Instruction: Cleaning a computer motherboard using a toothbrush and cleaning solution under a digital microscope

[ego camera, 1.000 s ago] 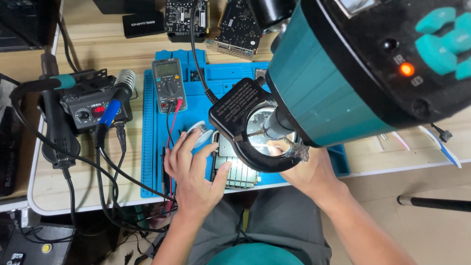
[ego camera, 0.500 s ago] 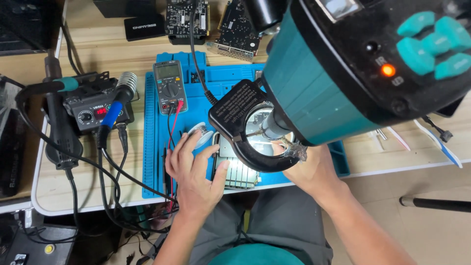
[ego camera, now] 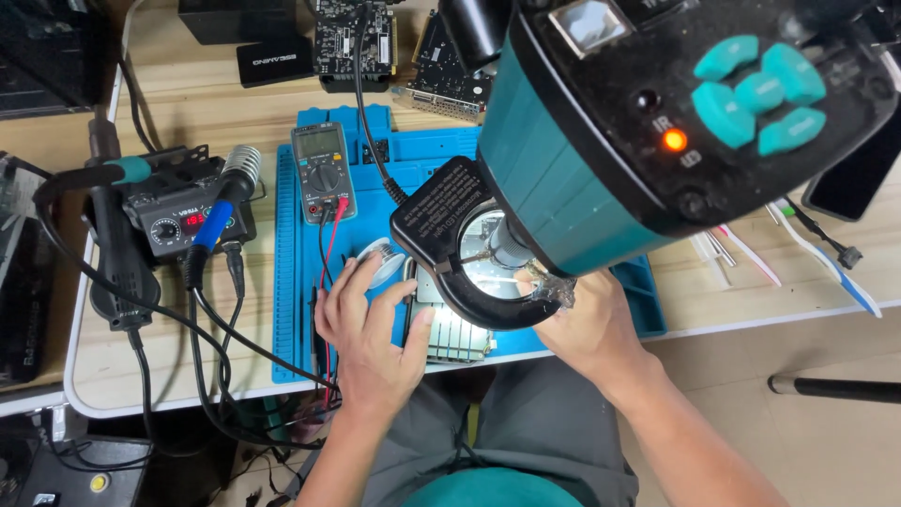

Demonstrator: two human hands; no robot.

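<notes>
While a black soldering station with red display (ego camera: 178, 218) sits far left on the worktop (ego camera: 188, 103), the grey multimeter (ego camera: 324, 172) lies on the blue silicone mat (ego camera: 291, 319). Left hand (ego camera: 371, 343) rests flat, fingers (ego camera: 357, 282) spread, on a green circuit board (ego camera: 450, 333) under the black ring light (ego camera: 474, 249). Right hand (ego camera: 587, 329) pinches a thin tool; its grip is partly hidden by the teal microscope head (ego camera: 601, 141).

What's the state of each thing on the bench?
Ring light: lit.
Board: flat on mat, under the light.
Left hand: open, resting on board's edge.
Right hand: holds a thin tool, tip under the light.
Multimeter: leads plugged in, screen unreadable.
Station: on, display glowing.
</notes>
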